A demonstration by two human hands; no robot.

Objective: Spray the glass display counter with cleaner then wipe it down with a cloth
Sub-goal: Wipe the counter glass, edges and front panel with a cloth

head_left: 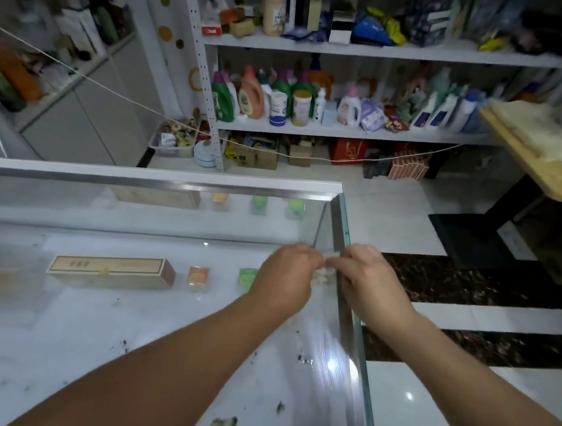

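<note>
Nearest grime: dark specks and smears (223, 424) are seen on the glass counter top (92, 332) at the lower middle of the frame, with more scattered toward the lower right.
Under the glass, left of centre: a long tan box (111, 270) is laid flat inside the case, with an orange packet (198, 275) and a green packet (248, 275) to its right.
Left hand (286, 274): held right of centre over the glass, fingers curled inward and pinching a pale wad (323, 274).
Pale wad: caught between both hands, just beside the counter's right edge. It is mostly hidden, so cloth or paper cannot be told apart.
Right hand (367, 281): set over the metal edge strip (345, 313), fingertips pinched on the same wad.
Upper right: a wooden table (532, 156) is seen in front of shelves of bottles (314, 127).
Step in hand: the wad is judged to be under preparation, bunched or unfolded, for wiping. No spray bottle is seen in either hand, and whether the glass is wet cannot be told.
Next move: the wad would need to be pressed flat on the glass and drawn across the soiled patches toward the lower frame. Firm pressure is called for on the stuck specks.
</note>
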